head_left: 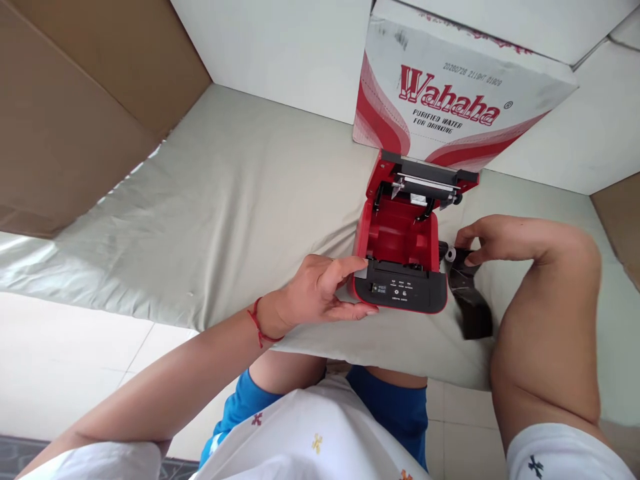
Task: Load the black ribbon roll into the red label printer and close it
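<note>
Left grip [320, 290]: bare hand, palm down, digits closed on the front left corner of the printer [403, 237], one fingertip at the top edge of its panel, another digit against the front edge. Right grip [493, 237]: bare hand, bent at the wrist, thumb and finger pinched on a black strip [474, 310] beside the printer's right side; strip glossy, its lower end trailing toward the bench edge, details partly blurred. White ring [451, 254], small, near the strip's upper end, between printer and right grip; whether joined to the strip, cannot tell. Printer: red body, standing on the bench [280, 173], lid [425, 177] raised at the back, red well exposed, dark roller [433, 190] under the lid. Panel [400, 291]: black, at the front, bearing a small display and white icons. Bench: covered in pale, creased cloth. Box [450, 107]: white and red, printed "Wahaha", directly behind the printer. Cardboard [75, 113]: brown, at far left. Cord [259, 323]: red, tied round the left wrist. Clothing: white shirt [325, 433] with small motifs, blue shorts [387, 407]. Floor [165, 353]: pale tiles.
</note>
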A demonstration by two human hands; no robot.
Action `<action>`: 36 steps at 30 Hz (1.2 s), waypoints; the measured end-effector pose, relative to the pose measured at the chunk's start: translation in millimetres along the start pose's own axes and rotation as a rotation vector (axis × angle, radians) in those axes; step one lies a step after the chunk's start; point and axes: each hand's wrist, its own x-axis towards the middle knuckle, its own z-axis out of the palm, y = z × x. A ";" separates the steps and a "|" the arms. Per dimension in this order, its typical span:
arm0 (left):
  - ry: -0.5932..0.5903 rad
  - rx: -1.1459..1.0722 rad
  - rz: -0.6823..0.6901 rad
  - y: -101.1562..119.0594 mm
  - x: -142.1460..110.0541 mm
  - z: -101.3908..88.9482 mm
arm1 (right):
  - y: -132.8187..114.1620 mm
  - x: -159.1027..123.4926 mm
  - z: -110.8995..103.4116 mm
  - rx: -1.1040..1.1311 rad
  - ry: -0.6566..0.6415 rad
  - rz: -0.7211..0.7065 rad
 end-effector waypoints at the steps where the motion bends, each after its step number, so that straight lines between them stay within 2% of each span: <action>1: 0.002 0.009 0.001 0.3 0.1 0.1 | -2.8 -10.7 -1.7 0.020 -0.014 -0.069; 6: 0.004 0.046 0.015 1.4 1.0 0.9 | -17.8 -80.2 -3.8 0.055 -0.065 -0.549; 9: 0.010 0.050 0.011 1.7 1.1 1.2 | -37.2 -99.3 1.1 -0.008 0.054 -0.778; 11: -0.002 0.035 0.003 1.7 1.0 1.1 | -58.3 -94.1 3.5 -0.023 0.158 -0.820; 15: -0.005 0.033 0.011 0.8 0.6 -0.4 | -103.0 -60.3 5.7 0.012 0.350 -0.686; 18: -0.026 0.049 0.009 -0.1 0.6 -1.9 | -120.7 -37.3 9.8 0.005 0.422 -0.528; 22: -0.031 0.079 0.017 0.4 1.0 -1.9 | -124.4 -20.7 16.4 -0.099 0.427 -0.357; 26: -0.008 0.104 0.020 1.5 0.5 -0.8 | -129.9 -13.8 20.4 -0.219 0.373 -0.226; 29: -0.049 0.089 0.019 0.9 -0.9 -2.0 | -137.3 -10.9 22.9 -0.301 0.378 -0.117; 33: -0.079 0.077 0.021 0.7 -0.9 -4.4 | -135.8 -9.0 23.6 -0.329 0.382 -0.145; 36: -0.055 0.095 0.022 1.7 0.6 -4.7 | -124.6 -15.6 18.9 -0.166 0.400 -0.346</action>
